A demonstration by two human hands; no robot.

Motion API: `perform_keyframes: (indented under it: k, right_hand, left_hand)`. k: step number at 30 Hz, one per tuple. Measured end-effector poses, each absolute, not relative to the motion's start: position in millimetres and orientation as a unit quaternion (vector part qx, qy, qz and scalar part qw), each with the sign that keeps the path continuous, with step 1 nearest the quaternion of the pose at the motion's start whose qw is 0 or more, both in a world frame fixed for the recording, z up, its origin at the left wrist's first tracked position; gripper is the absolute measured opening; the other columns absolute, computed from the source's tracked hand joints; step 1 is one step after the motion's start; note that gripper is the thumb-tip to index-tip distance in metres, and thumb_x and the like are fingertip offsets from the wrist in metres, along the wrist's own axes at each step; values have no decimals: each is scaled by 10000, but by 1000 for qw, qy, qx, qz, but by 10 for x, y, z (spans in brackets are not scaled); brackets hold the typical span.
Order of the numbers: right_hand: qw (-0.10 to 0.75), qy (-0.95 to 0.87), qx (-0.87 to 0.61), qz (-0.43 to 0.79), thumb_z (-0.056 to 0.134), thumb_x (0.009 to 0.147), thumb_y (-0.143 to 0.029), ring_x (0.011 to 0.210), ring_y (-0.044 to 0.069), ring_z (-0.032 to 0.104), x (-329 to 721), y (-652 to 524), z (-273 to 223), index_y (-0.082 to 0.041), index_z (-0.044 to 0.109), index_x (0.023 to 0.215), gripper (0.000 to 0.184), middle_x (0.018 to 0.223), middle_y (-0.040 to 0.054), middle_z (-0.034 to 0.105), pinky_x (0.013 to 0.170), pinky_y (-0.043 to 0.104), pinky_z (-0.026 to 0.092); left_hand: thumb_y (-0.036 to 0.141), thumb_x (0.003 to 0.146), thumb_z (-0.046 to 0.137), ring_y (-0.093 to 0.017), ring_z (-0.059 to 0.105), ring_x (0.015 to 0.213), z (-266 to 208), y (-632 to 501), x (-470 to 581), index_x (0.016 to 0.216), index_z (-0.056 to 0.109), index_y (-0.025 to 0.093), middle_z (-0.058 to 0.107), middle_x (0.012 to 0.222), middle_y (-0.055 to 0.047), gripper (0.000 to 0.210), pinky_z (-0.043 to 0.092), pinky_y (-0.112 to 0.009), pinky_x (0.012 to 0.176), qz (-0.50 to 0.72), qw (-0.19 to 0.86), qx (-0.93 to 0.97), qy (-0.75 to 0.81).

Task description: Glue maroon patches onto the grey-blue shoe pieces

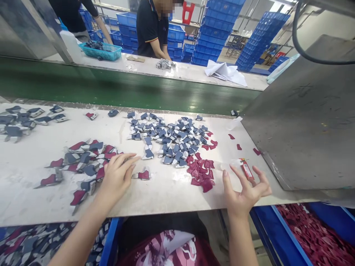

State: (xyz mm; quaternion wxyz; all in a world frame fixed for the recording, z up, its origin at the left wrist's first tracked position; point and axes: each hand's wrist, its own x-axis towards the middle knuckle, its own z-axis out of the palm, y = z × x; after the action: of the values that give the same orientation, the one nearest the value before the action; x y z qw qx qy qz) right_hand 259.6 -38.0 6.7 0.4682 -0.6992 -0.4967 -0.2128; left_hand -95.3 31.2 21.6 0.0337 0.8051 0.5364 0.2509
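My left hand [118, 173] is over the right edge of a pile of grey-blue and maroon plastic pieces [90, 170], its fingers stretched out and apart. Just beyond its fingertips lies one small piece with a maroon patch [143, 175]. My right hand [246, 190] is raised with fingers spread and holds nothing. It is right of a heap of flat maroon pieces [201, 170]. Behind its fingers lies a small red and white packet [246, 169]. A larger heap of grey-blue and white pieces [172, 138] lies between the hands, farther back.
More grey-blue pieces [16, 120] lie at the far left. Blue bins with pieces stand below the table: mixed ones at left, maroon ones [313, 232] at right. A metal panel [302, 118] bounds the right side. Across the green belt [124, 90], two people work.
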Motion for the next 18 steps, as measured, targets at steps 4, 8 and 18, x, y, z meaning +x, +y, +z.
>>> perform_keyframes:
  k: [4,8,18]
  right_hand:
    - [429,-503,-742,-112,681,841,-498,1349,398,297,2727,-362,-24,-232,785,997,325,1495,128,351,964,552,456]
    - [396,-524,-753,-43,592,860,-605,1363,404,259,2753,-282,-83,-276,759,1088,434,1489,128,343,1018,613,367]
    - [392,-536,-746,-44,547,856,-660,1252,368,344,2751,-203,-141,-226,703,1211,582,1154,152,527,1048,567,318]
  left_hand:
    - [28,895,337,-295,479,1216,259,859,-980,1221,645,247,589,1282,-115,499,429,-461,965,165,37,901,399]
    - [149,923,425,-266,516,1047,272,1225,-919,1099,670,228,595,1112,-107,312,446,-391,874,119,83,926,348]
    - [221,985,343,-246,499,1161,442,920,-916,1137,548,246,616,1209,-71,256,355,-385,971,119,261,881,376]
